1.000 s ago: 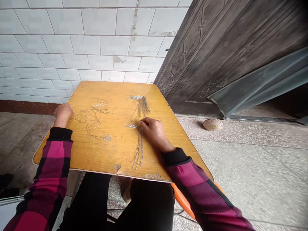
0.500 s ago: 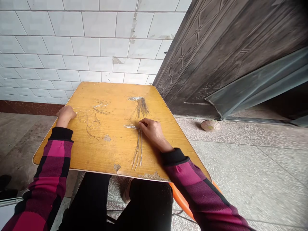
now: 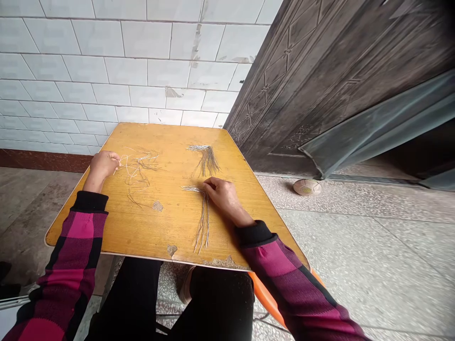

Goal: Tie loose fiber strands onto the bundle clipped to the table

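Observation:
At the left edge of the tabletop, my left hand [image 3: 104, 166] is closed on thin, pale wire strands. Beside it a loose tangle of thin wires [image 3: 140, 163] spreads over the wood. My right hand [image 3: 223, 195] pinches the bend of a small bundle of bent wires [image 3: 202, 213]; its silvery short ends point left and its long ends hang toward the near edge. Farther back lies a second, thicker bundle of bent wires [image 3: 206, 158], apart from both hands. What sits between my right fingertips is partly hidden.
The yellow wooden table [image 3: 170, 137] has chipped patches along its near side. Behind it rises a white tiled wall [image 3: 106, 42]. A dark carved door [image 3: 302, 94] with a grey-green curtain [image 3: 377, 123] stands to the right. A ball [image 3: 307, 187] rests on the floor.
My left hand has shifted slightly right, toward the tangle, and the pale strands now curl beside it. My right hand stays at the small bundle. The view has tilted a little.

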`<state>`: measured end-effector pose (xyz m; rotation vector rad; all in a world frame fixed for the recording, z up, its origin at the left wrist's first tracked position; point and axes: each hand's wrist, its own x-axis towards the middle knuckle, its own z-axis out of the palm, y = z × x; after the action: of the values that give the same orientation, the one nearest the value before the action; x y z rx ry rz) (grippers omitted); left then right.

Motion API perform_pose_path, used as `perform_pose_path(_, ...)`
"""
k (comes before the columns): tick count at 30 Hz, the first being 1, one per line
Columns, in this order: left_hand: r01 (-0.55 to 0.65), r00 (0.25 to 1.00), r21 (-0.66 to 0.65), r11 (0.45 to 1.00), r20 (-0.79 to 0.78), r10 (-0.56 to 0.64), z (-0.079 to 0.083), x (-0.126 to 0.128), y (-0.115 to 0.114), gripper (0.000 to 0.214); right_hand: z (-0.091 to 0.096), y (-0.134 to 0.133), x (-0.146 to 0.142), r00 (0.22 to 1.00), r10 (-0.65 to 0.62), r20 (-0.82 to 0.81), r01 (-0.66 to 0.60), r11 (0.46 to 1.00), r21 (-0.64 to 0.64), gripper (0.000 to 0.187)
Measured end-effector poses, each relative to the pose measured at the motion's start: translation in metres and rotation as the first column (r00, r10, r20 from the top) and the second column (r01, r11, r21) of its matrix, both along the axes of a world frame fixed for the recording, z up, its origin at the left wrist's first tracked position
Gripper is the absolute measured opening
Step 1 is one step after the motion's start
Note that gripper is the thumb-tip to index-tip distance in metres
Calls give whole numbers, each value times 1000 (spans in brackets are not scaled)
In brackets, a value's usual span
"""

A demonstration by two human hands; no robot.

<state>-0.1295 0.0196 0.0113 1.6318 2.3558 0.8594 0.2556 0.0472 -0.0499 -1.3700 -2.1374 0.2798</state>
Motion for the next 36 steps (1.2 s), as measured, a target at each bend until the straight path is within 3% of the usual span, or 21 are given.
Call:
perform_pose_path(4, 59, 997, 118, 991, -54, -53, 3, 5, -4, 24, -1, 1, 0, 1000, 9, 6, -9, 1000, 2, 20)
perform_pose_path(11, 184, 954, 177, 967, -269, -132, 7, 20, -8, 19, -1, 1, 0, 1000, 5, 9, -5, 1000, -3, 20)
perform_pose_path(20, 192, 940, 424, 885, -337, -43, 13, 32, -18, 24, -2, 1, 0, 1000, 9, 5, -9, 1000, 0, 21)
perform_pose_path(24, 146, 960, 487, 861, -280, -5, 14, 33, -18, 25, -3, 2, 0, 1000, 12, 12, -12, 1000, -2, 20)
perform_pose_path(28, 152, 972, 417, 896, -230, -58, 13, 29, -17, 26, -2, 1, 0, 1000, 13, 12, -13, 1000, -9, 18)
perform_pose_path(31, 223, 945, 349, 910, -307, -114, 11, 33, -16, 25, -1, 0, -1, 1000, 18, 16, -17, 1000, -13, 19)
perform_pose_path(36, 357, 793, 24, 934, -536, -290, -1, 64, -18, 26, 0, -1, -2, 1000, 20, 21, -19, 999, -27, 19)
